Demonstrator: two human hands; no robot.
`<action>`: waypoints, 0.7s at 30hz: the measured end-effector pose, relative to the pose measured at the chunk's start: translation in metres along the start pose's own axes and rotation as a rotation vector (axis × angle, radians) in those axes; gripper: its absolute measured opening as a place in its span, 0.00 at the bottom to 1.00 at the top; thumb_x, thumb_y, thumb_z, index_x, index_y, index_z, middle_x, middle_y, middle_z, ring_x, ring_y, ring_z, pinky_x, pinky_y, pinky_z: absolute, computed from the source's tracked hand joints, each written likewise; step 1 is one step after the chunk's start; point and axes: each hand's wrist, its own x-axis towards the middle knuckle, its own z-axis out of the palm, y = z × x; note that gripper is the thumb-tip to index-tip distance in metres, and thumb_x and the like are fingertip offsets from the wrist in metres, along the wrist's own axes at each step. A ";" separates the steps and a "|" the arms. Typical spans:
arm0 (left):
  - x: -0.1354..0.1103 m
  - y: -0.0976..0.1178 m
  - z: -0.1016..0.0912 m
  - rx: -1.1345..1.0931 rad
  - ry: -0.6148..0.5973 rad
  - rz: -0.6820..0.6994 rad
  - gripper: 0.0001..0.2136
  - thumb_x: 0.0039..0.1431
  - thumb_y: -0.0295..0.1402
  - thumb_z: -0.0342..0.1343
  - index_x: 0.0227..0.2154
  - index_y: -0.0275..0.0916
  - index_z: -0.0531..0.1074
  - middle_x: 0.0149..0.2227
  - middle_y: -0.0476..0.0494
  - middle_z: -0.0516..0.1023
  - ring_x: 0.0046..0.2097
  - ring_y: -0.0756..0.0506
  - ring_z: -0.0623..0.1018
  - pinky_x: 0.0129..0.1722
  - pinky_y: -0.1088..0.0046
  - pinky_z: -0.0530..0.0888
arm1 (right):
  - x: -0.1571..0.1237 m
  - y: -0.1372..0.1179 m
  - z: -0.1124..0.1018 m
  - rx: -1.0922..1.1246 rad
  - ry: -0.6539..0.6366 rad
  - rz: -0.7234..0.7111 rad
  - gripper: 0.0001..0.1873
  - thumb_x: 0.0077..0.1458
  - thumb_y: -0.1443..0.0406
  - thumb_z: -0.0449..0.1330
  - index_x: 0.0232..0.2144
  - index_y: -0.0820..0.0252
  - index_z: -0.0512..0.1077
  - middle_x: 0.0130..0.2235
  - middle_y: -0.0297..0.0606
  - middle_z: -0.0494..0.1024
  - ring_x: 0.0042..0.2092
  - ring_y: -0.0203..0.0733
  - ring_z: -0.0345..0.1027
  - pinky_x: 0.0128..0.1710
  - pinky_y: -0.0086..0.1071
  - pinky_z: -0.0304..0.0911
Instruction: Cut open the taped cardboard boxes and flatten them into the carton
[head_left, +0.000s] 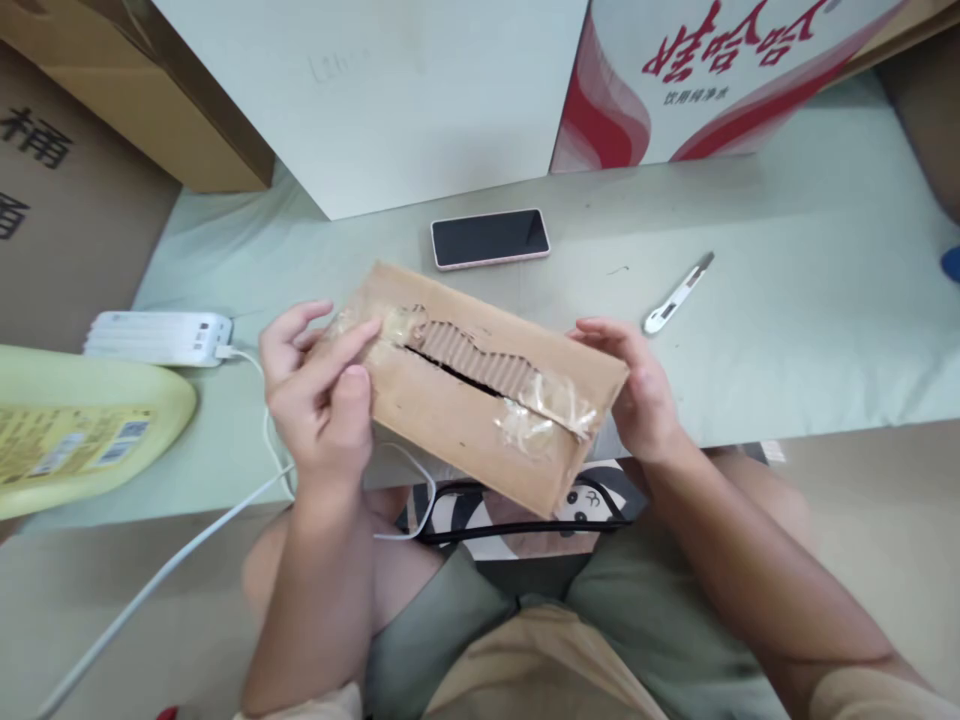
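Note:
Between my two hands a small brown cardboard box (442,405) is held up, tilted down to the right. Its top face has a torn strip showing corrugation, a dark slit along the seam, and crumpled clear tape near both ends. My left hand (319,385) grips the left end, index finger lying on the taped top. At the right end my right hand (641,385) curls round the side, its fingertips partly hidden behind the box. A white utility knife (679,295) lies on the table to the right, apart from my right hand.
A phone (491,240) lies behind the box on the green cloth (787,330). White (435,100) and red-white cartons (675,100) stand at the back. On the left are a power bank (161,338) with a cable (172,575) and a yellow-green bottle (97,430).

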 end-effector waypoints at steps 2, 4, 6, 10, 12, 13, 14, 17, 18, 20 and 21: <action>0.002 -0.001 -0.001 -0.028 0.089 -0.105 0.13 0.61 0.39 0.61 0.44 0.42 0.86 0.56 0.41 0.75 0.53 0.38 0.75 0.66 0.51 0.67 | 0.003 0.004 0.001 0.002 0.058 0.062 0.33 0.68 0.38 0.45 0.55 0.52 0.74 0.49 0.42 0.82 0.48 0.48 0.77 0.45 0.41 0.72; 0.007 -0.001 -0.002 -0.067 0.186 -0.212 0.13 0.56 0.34 0.60 0.41 0.40 0.86 0.55 0.41 0.77 0.58 0.38 0.74 0.69 0.54 0.64 | 0.005 0.005 0.002 -0.029 0.018 0.138 0.35 0.69 0.38 0.43 0.52 0.54 0.76 0.43 0.40 0.83 0.44 0.46 0.77 0.42 0.38 0.71; 0.011 -0.002 -0.003 -0.096 0.251 -0.306 0.14 0.54 0.33 0.58 0.39 0.40 0.86 0.54 0.41 0.78 0.62 0.38 0.72 0.70 0.57 0.63 | 0.007 0.006 0.003 0.024 -0.090 0.171 0.37 0.69 0.37 0.43 0.50 0.56 0.77 0.39 0.40 0.83 0.40 0.45 0.77 0.40 0.38 0.72; 0.017 -0.005 0.000 -0.225 0.250 -0.445 0.15 0.57 0.45 0.57 0.35 0.42 0.83 0.44 0.44 0.82 0.60 0.37 0.75 0.64 0.60 0.72 | 0.007 0.004 0.004 0.146 -0.173 -0.045 0.42 0.66 0.33 0.39 0.57 0.52 0.75 0.53 0.45 0.82 0.54 0.52 0.78 0.50 0.44 0.76; 0.016 -0.005 0.005 -0.374 0.118 -0.580 0.20 0.56 0.53 0.56 0.30 0.42 0.81 0.33 0.44 0.82 0.53 0.35 0.80 0.54 0.58 0.78 | 0.007 0.002 0.003 0.057 -0.164 -0.121 0.42 0.65 0.32 0.38 0.61 0.46 0.72 0.65 0.43 0.74 0.67 0.54 0.68 0.61 0.48 0.71; 0.014 -0.003 0.009 -0.444 0.002 -0.657 0.24 0.55 0.58 0.55 0.28 0.41 0.80 0.29 0.43 0.81 0.50 0.33 0.81 0.50 0.57 0.80 | 0.007 0.001 0.002 0.013 -0.165 -0.124 0.42 0.65 0.32 0.39 0.63 0.44 0.71 0.68 0.41 0.70 0.71 0.53 0.63 0.65 0.49 0.68; 0.012 -0.001 0.012 -0.502 -0.128 -0.720 0.27 0.53 0.63 0.55 0.26 0.41 0.78 0.25 0.41 0.80 0.47 0.31 0.83 0.48 0.56 0.81 | 0.007 0.000 0.001 -0.018 -0.168 -0.114 0.41 0.64 0.32 0.39 0.64 0.43 0.70 0.70 0.39 0.68 0.73 0.53 0.59 0.68 0.49 0.65; 0.003 0.009 0.019 -0.536 -0.449 -0.782 0.34 0.52 0.70 0.52 0.24 0.40 0.78 0.23 0.38 0.80 0.43 0.29 0.84 0.42 0.55 0.82 | 0.006 -0.005 -0.003 -0.022 -0.156 -0.116 0.38 0.65 0.34 0.46 0.66 0.41 0.67 0.73 0.36 0.64 0.75 0.52 0.55 0.72 0.50 0.61; -0.001 0.012 0.021 -0.515 -0.505 -0.778 0.34 0.54 0.70 0.52 0.27 0.40 0.79 0.24 0.38 0.81 0.42 0.30 0.85 0.41 0.56 0.82 | 0.006 -0.007 -0.004 -0.001 -0.141 -0.127 0.36 0.65 0.36 0.49 0.66 0.41 0.66 0.73 0.35 0.63 0.75 0.52 0.55 0.72 0.50 0.61; -0.007 0.017 0.021 -0.464 -0.598 -0.775 0.31 0.59 0.66 0.53 0.32 0.40 0.81 0.27 0.39 0.83 0.37 0.34 0.85 0.34 0.59 0.81 | 0.007 -0.010 -0.009 0.048 -0.099 -0.120 0.33 0.66 0.39 0.52 0.67 0.40 0.64 0.73 0.34 0.64 0.74 0.52 0.58 0.69 0.50 0.65; -0.009 0.019 0.021 -0.434 -0.675 -0.770 0.29 0.62 0.64 0.53 0.35 0.41 0.82 0.29 0.39 0.84 0.34 0.36 0.85 0.30 0.62 0.80 | 0.008 -0.012 -0.011 0.072 -0.076 -0.095 0.34 0.66 0.39 0.52 0.68 0.40 0.63 0.72 0.35 0.65 0.72 0.53 0.62 0.66 0.50 0.69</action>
